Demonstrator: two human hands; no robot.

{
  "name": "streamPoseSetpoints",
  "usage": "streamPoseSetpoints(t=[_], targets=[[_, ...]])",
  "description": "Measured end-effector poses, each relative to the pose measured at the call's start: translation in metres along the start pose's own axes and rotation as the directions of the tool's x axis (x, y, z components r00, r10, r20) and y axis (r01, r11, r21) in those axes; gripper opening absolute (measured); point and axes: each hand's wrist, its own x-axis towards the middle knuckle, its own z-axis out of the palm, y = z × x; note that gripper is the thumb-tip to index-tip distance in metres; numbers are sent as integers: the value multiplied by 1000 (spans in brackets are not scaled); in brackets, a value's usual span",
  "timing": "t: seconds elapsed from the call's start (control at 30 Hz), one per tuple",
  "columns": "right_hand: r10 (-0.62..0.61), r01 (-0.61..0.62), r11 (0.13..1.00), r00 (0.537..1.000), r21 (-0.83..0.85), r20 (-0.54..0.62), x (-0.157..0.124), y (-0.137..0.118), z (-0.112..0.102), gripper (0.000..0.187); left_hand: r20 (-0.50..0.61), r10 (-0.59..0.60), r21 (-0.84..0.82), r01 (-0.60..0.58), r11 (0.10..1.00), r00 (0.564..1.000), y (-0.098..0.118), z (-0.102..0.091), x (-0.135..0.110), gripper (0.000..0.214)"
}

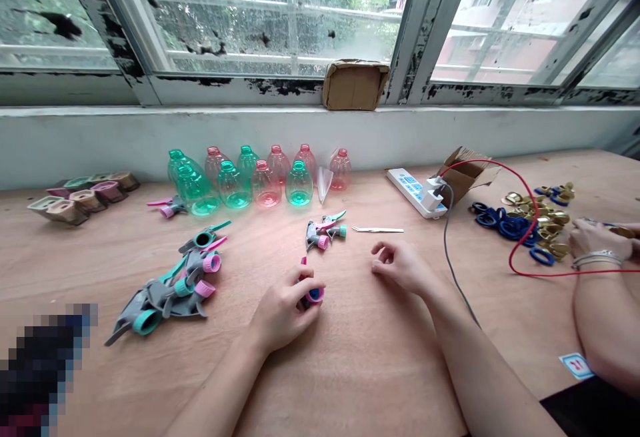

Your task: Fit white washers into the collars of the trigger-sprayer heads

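My left hand (287, 303) is closed around a trigger spray head (315, 295) with a pink collar, its body mostly hidden by my fingers. To the right, my right hand (403, 267) rests on the table, fingers loosely curled and apart, with nothing visible in them. Just beyond it lies a pair of slim metal tweezers (379, 229). Two more spray heads, one with a pink collar (323, 243) and one with a green collar (342, 231), lie ahead of my left hand. A pile of grey, pink and green spray heads (173, 290) sits at left.
Clear green and pink bottles (267, 187) stand along the wall. Small cups (75, 200) are at far left. A power strip (415, 190) with cables and an open carton (465, 180) stand right. Beside blue-and-gold parts (520, 227) is another person's hand (597, 240).
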Motion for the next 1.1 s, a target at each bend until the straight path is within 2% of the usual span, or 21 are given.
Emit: streamPoseSetpoints(t=[0.17,0.3,0.5,0.63,0.83,0.9,1.0,1.1], targets=[[-143,144,973,990,179,-17,-2,-16,24,14,0,-4,-12,4,1000,1000,1,-1,0,29],[-211,215,932,976,291,-46,-5,-21,35,23,-12,-32,-14,32,999,999,0,2,0,37],[-242,257,908,966,329,-88,-8,-28,41,10,-75,-70,-9,69,998,995,-3,6,-1,33],[-210,236,927,971,291,-118,-9,-33,43,16,-14,-76,-41,75,996,997,-2,5,-2,38],[-268,280,920,960,274,-80,-8,-32,44,16,81,-132,-23,134,991,988,4,3,-1,31],[-276,293,911,956,291,-99,-9,-32,45,15,120,-179,-9,181,983,977,3,3,0,30],[-288,319,897,947,305,-143,-11,-35,45,15,151,-234,5,236,972,961,2,4,-1,43],[-305,347,882,936,319,-176,-12,-38,45,16,189,-215,-7,221,975,958,1,4,0,41]])
